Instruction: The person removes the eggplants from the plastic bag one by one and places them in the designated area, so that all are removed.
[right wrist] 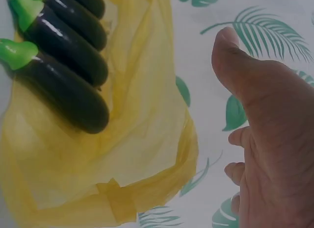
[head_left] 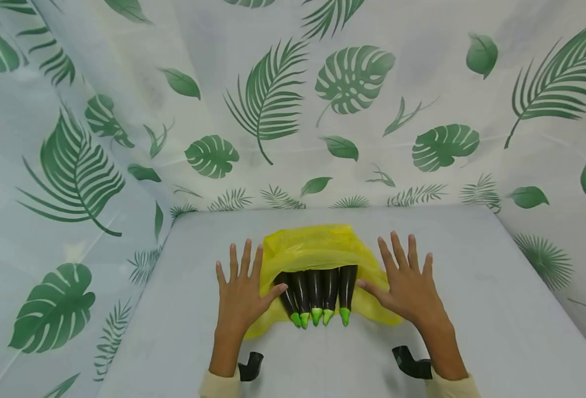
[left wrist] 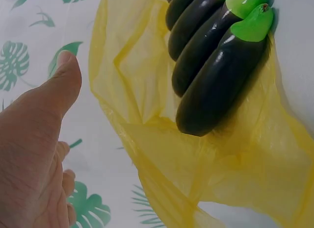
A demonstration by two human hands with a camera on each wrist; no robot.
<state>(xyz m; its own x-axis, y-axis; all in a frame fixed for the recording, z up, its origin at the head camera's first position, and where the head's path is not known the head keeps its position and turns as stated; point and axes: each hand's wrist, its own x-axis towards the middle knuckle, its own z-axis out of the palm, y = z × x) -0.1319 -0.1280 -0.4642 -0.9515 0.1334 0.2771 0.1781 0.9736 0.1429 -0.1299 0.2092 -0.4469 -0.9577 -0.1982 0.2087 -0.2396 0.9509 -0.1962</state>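
Several dark eggplants (head_left: 315, 293) with bright green caps lie side by side, caps toward me. A thin yellow plastic bag (head_left: 307, 243) spreads around them; in the head view its far part covers their far ends. To their left is my left hand (head_left: 243, 296), fingers spread and straight, thumb pointing inward over the bag. On the other side my right hand (head_left: 412, 290) mirrors it, fingers fanned out. Neither hand grips anything. Both wrist views show the thumb apart from the eggplants (left wrist: 221, 86); from the head view I cannot tell whether the hands touch the bag.
A white table top (head_left: 486, 309) lies under everything. White sheeting with green leaf prints (head_left: 342, 166) rises behind and at both sides. A black curved piece is at each wrist, the left piece (head_left: 255, 365) and the right piece (head_left: 409, 365).
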